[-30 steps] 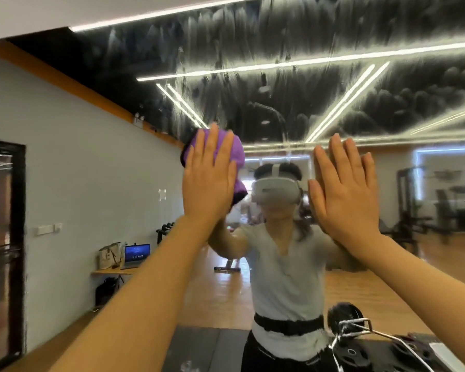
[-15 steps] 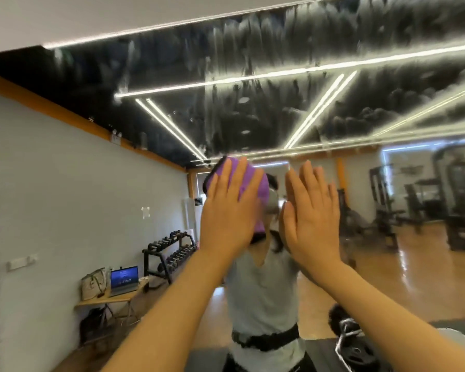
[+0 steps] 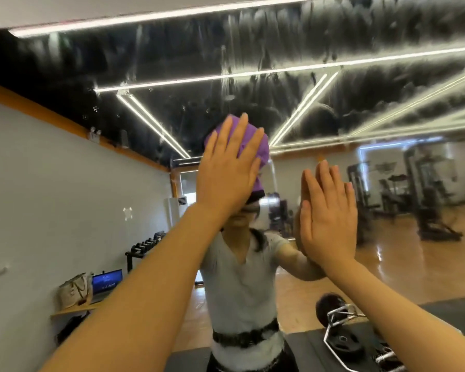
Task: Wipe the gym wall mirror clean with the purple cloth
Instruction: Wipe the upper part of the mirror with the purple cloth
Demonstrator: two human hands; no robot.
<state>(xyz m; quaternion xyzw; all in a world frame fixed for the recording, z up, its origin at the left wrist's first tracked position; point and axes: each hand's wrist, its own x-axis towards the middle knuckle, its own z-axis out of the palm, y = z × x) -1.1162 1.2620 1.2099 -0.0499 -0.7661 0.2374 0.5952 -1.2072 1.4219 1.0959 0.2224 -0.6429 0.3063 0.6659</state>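
The wall mirror [image 3: 333, 108] fills the view, and its upper part is covered with grey smears and streaks. My left hand [image 3: 230, 167] lies flat with straight fingers on the purple cloth [image 3: 261, 149] and presses it against the glass at centre. My right hand [image 3: 329, 213] is flat too, fingers straight, palm against the bare mirror just right of and lower than the cloth. Most of the cloth is hidden behind my left hand.
The reflection shows a person in a grey shirt, a dumbbell rack [image 3: 145, 245], a laptop [image 3: 106, 281] and bag on a small table at left, and gym machines [image 3: 430, 200] at right. A barbell handle and weight plate [image 3: 341, 336] lie low at right.
My left hand has carried the cloth across the glass, first down and rightward, now up again. My right hand shifted along the mirror and now sits lower than the left. The view moved too.
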